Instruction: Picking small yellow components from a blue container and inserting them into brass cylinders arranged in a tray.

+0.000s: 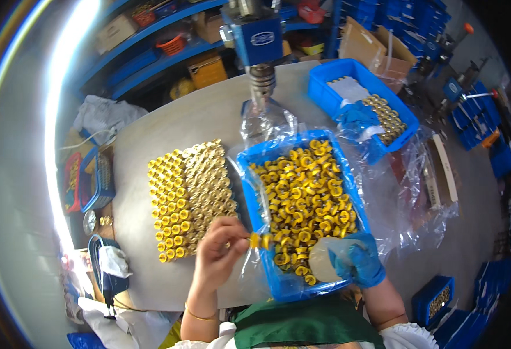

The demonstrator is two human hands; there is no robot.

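My bare left hand point(223, 247) is closed in a pinch on a small yellow part point(257, 240), held over the left rim of a blue tray point(284, 294). That tray is lined with clear plastic and heaped with loose yellow parts point(305, 192) of the same sort. In a blue glove, my right hand point(363, 263) grips a cloudy, translucent plastic piece point(325, 259) over the tray's near right corner; its full shape is hard to make out. Left of the tray, yellow-topped parts point(168, 203) stand in rows beside a block of brass-coloured parts point(209, 186).
A drill press chuck point(261, 81) hangs beyond the tray. At the back right, a second blue bin point(319, 96) holds brass parts and a blue glove point(357, 116). Crumpled clear plastic point(395, 215) spreads to the right. Small baskets point(97, 180) stand along the left edge.
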